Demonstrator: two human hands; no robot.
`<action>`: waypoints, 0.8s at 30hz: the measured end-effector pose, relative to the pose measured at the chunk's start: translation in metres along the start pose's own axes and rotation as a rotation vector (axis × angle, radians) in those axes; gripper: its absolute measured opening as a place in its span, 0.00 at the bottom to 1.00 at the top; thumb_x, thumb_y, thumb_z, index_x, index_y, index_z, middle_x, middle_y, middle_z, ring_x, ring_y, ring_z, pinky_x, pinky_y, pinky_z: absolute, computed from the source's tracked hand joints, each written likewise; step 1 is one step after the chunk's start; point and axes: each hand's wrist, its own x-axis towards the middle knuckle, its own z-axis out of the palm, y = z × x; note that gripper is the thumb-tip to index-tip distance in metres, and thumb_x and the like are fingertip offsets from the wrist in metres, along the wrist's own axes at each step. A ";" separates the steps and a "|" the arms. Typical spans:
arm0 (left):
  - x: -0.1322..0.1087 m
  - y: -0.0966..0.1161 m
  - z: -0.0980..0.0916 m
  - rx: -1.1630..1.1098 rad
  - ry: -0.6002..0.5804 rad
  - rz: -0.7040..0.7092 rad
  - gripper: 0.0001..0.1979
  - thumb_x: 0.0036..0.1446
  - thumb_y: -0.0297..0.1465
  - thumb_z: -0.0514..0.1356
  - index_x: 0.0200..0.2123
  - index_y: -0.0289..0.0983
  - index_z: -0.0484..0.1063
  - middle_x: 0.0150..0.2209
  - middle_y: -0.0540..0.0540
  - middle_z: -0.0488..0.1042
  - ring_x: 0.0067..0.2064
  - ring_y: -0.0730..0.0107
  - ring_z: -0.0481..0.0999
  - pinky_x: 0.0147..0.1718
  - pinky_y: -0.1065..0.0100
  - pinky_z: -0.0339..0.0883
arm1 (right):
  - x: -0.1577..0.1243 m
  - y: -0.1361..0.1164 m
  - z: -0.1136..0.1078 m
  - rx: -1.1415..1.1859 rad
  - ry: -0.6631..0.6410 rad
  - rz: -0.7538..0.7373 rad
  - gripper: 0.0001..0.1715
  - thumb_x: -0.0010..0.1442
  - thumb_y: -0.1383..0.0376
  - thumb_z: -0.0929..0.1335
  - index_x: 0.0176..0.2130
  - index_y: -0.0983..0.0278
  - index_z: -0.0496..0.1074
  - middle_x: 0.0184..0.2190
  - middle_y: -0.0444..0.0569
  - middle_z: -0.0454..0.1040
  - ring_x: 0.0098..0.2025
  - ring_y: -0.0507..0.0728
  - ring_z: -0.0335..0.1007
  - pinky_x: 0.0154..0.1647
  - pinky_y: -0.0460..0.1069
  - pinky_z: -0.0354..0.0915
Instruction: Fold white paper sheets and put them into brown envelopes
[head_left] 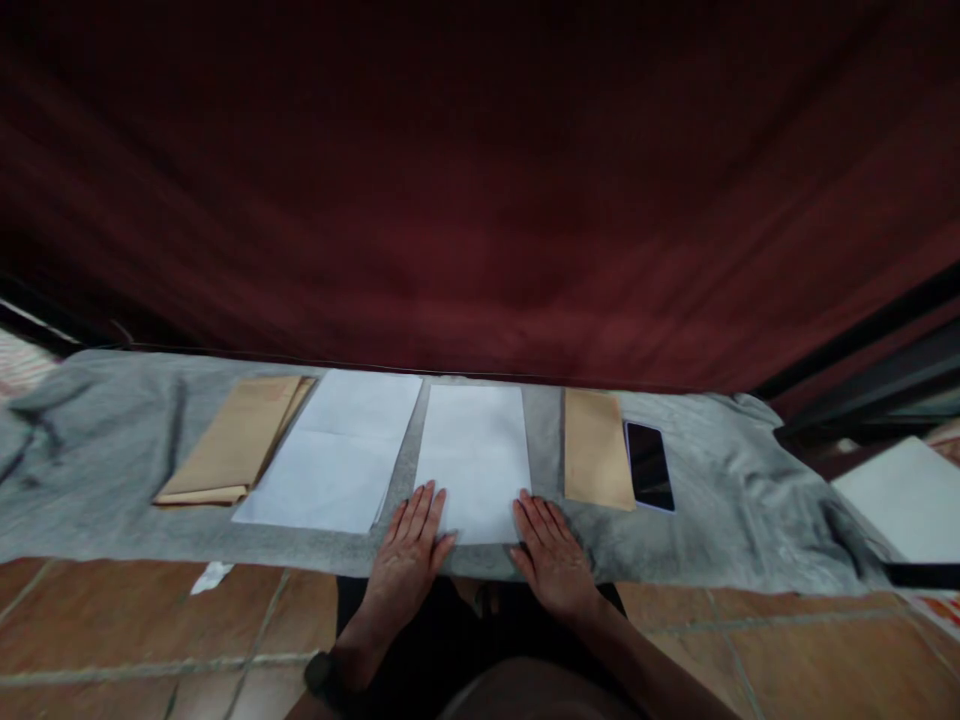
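A sheet of white paper [480, 450] lies flat on the grey cloth in front of me. My left hand [405, 560] rests palm down at its lower left corner, fingers stretched out and fingertips touching the edge. At the lower right edge my right hand [551, 560] lies flat in the same way, fingers extended. Neither hand grasps anything. To the left is a stack of white paper [337, 450] with a faint crease across it. A single brown envelope [596, 450] lies right of the sheet.
Several brown envelopes [232, 440] are piled at the left. A dark-screened phone [649, 466] lies beside the right envelope. The grey cloth [720, 490] covers a narrow surface against a dark red curtain [480, 250]. A white scrap [212, 577] sits on the tiled floor [150, 620].
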 end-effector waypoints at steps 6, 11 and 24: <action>0.003 0.009 -0.010 0.003 -0.011 0.068 0.28 0.69 0.37 0.53 0.69 0.35 0.59 0.70 0.36 0.59 0.71 0.51 0.59 0.67 0.48 0.55 | 0.000 0.001 -0.001 0.002 -0.024 -0.019 0.34 0.70 0.61 0.64 0.70 0.68 0.57 0.69 0.56 0.61 0.70 0.62 0.58 0.73 0.60 0.52; 0.015 0.030 -0.014 0.015 -0.079 0.236 0.26 0.66 0.29 0.52 0.67 0.39 0.63 0.70 0.42 0.62 0.69 0.56 0.62 0.67 0.52 0.55 | 0.009 -0.010 0.001 -0.004 -0.031 0.044 0.33 0.69 0.63 0.64 0.70 0.68 0.59 0.70 0.57 0.59 0.71 0.64 0.55 0.74 0.65 0.46; 0.026 0.034 -0.011 0.162 -0.292 0.226 0.33 0.58 0.18 0.48 0.65 0.39 0.66 0.67 0.42 0.67 0.66 0.60 0.68 0.61 0.57 0.65 | 0.011 -0.016 0.011 0.027 -0.026 -0.004 0.32 0.68 0.60 0.66 0.67 0.66 0.63 0.69 0.58 0.61 0.71 0.63 0.55 0.73 0.61 0.48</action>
